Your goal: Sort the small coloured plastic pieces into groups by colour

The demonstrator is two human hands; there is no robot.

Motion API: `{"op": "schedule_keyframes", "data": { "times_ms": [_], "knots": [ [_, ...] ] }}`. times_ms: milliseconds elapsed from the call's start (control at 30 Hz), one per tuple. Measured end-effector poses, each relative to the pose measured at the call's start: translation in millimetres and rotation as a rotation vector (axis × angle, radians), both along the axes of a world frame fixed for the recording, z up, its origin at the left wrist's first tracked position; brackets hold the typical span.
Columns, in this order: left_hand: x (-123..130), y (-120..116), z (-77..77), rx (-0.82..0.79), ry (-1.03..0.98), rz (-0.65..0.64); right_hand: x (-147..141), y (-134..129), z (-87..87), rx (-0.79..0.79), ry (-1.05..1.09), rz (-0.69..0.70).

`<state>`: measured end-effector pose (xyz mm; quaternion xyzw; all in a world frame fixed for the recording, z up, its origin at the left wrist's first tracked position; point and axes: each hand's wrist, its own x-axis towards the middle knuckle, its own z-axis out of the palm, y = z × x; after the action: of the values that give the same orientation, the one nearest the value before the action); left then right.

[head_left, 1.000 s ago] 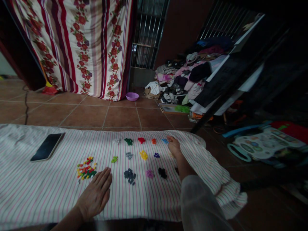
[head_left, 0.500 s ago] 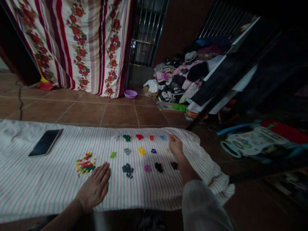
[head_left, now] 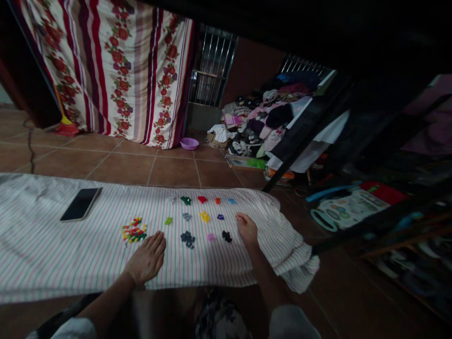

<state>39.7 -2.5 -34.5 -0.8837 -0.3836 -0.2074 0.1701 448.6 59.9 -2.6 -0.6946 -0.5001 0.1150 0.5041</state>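
My left hand [head_left: 148, 256] lies flat with its fingers stretched out on the striped cloth, beside a mixed heap of small coloured pieces [head_left: 134, 231]. My right hand [head_left: 247, 230] is over the right end of the sorted piles, its fingers curled together; anything between the fingertips is hidden. Nearest to it are small piles of dark blue pieces [head_left: 220, 217], black pieces [head_left: 226, 236] and light blue pieces [head_left: 231, 201]. Farther left sit yellow pieces [head_left: 204, 216], pink pieces [head_left: 211, 237], dark grey pieces [head_left: 187, 239] and light green pieces [head_left: 168, 220].
The striped cloth [head_left: 88, 254] covers a long low surface, with a phone [head_left: 81, 204] at its left. Beyond are a purple basin [head_left: 189, 143], a heap of clothes [head_left: 254, 117] and a floral curtain [head_left: 141, 70]. A dark post [head_left: 293, 157] slants up at right.
My right hand has come nearer to me, from beside the light blue pile, and now hides the beige and brown piles. My left hand stays flat. The view has shifted a little.
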Motion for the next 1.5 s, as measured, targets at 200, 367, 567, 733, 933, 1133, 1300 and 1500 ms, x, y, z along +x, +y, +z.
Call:
{"op": "schedule_keyframes", "data": {
  "times_ms": [200, 367, 567, 733, 933, 1133, 1300, 1500],
  "knots": [
    [7.5, -13.8, -10.0, -0.104, -0.024, 0.184, -57.0, -54.1, -10.5, 0.033, 0.003, 0.152],
    [7.5, -37.3, -25.0, -0.087, -0.074, 0.209, -95.8, -96.8, -14.9, 0.014, 0.026, 0.205],
    [-10.7, -64.4, -30.9, -0.132, -0.041, 0.178, -131.0, -141.4, -27.8, -0.072, 0.104, 0.253],
    [-35.3, -87.4, -20.9, -0.205, 0.009, 0.117, -141.2, -165.2, -39.0, -0.117, 0.197, 0.280],
    [-72.5, -110.8, -6.6, -0.255, 0.018, 0.102, -144.9, -181.2, -27.2, -0.210, 0.112, 0.321],
    [-98.6, -112.8, 9.2, -0.280, -0.059, 0.345, -146.1, -194.5, -14.6, -0.246, 0.067, 0.354],
    [-107.3, -102.6, 17.7, -0.294, -0.082, 0.459, -148.3, -193.5, -13.0, -0.257, 0.040, 0.371],
    [-130.1, -84.2, 11.9, -0.317, -0.080, 0.569, -149.2, -186.3, -9.1, -0.258, 0.106, 0.353]
  ]
}}
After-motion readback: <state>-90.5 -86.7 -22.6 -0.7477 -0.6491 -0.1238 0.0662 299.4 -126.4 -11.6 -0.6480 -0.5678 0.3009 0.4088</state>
